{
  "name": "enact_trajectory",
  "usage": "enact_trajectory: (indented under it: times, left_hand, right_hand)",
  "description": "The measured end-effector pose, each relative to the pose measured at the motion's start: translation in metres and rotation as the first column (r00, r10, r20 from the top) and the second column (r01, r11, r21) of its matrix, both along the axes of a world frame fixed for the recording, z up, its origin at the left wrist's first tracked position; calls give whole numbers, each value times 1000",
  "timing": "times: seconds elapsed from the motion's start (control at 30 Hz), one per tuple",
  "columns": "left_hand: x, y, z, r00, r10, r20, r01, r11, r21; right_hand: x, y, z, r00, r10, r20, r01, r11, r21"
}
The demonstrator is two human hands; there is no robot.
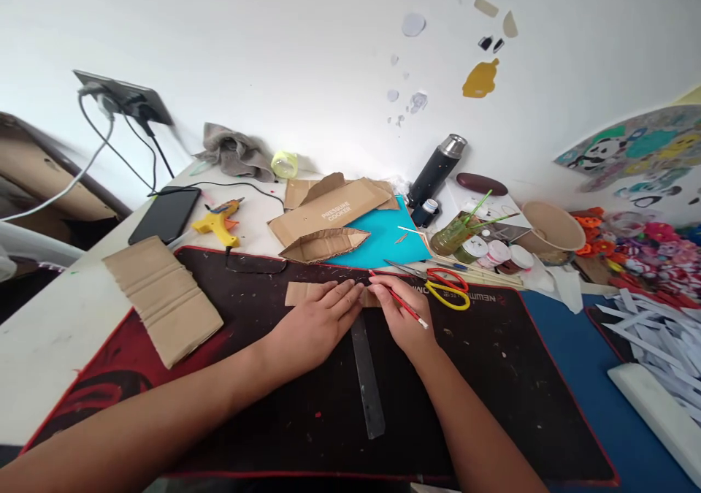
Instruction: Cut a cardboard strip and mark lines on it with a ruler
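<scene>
My left hand (323, 321) lies flat over a narrow cardboard strip (299, 293) and the upper end of a metal ruler (369, 383); its fingers are stretched out and point right. The ruler runs from under the fingertips towards me. Between the fingers of my right hand (408, 318) is a red pencil (402, 303), its tip near the ruler's far end and the back end slanting down to the right. The strip's right end shows partly beside the right hand, and its middle is covered. Close behind the strip stands a boat-shaped cardboard piece (323, 246).
A ridged cardboard piece (164, 299) lies left on the dark mat (263, 420). Behind are a yellow glue gun (216, 224), a phone (164, 215) and cardboard (328, 212) on a blue sheet (391, 241). Scissors (446, 288), paint jars (498, 252) and a flask (438, 168) stand right.
</scene>
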State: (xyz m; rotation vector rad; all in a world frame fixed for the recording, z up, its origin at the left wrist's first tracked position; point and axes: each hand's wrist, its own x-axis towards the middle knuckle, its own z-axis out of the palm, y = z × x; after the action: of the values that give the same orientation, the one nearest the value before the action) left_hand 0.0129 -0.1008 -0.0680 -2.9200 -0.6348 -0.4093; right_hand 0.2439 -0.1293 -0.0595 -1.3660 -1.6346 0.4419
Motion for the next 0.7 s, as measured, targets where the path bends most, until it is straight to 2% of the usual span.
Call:
enact_trajectory:
  times: [0.17,0.37,0.47,0.7]
  left_hand:
    - [-36,-18,-3,992,118,43,-118,993,-4]
    - [-77,-32,5,953,294,77,-297,954,33]
    - [-82,-33,7,943,323,79,-325,946,0]
    - [-80,-28,4,936,312,164,-286,944,-162]
  right_hand:
    - [2,-4,-7,995,-28,-91,20,996,-87]
    - [0,-3,-5,992,-45,-118,29,991,-130]
    - [0,-4,-3,991,-46,-125,27,988,-149]
    - [2,-4,-5,987,-54,-151,27,984,-174]
